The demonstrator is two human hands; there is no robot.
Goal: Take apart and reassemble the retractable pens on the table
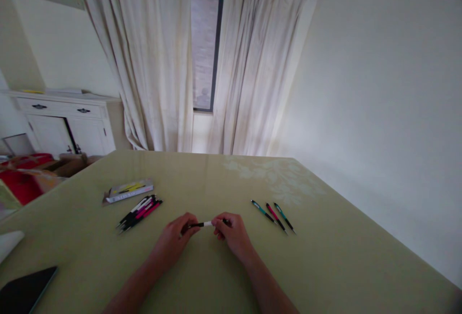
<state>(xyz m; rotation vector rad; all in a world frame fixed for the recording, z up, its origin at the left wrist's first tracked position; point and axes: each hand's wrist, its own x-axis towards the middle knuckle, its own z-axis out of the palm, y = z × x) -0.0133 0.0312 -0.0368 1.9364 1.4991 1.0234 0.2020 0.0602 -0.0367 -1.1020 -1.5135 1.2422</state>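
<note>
A white and black pen (207, 224) lies level between my two hands, just above the table. My left hand (176, 233) pinches its black end, and my right hand (232, 231) pinches the other end, with a dark bit showing past the fingers. The fingers hide both ends in part. To the left lies a pile of several pens (140, 213) in black, white and pink. On the right, a teal pen (263, 211), a pink pen (276, 217) and a second teal pen (285, 217) lie side by side, apart from my hand.
Behind the pile is a pen box (130, 190) with yellow print. A dark flat device (27, 289) and a white object (9, 242) sit at the table's left edge. The table (202, 179) reaches toward curtains and a window, with a wall on the right.
</note>
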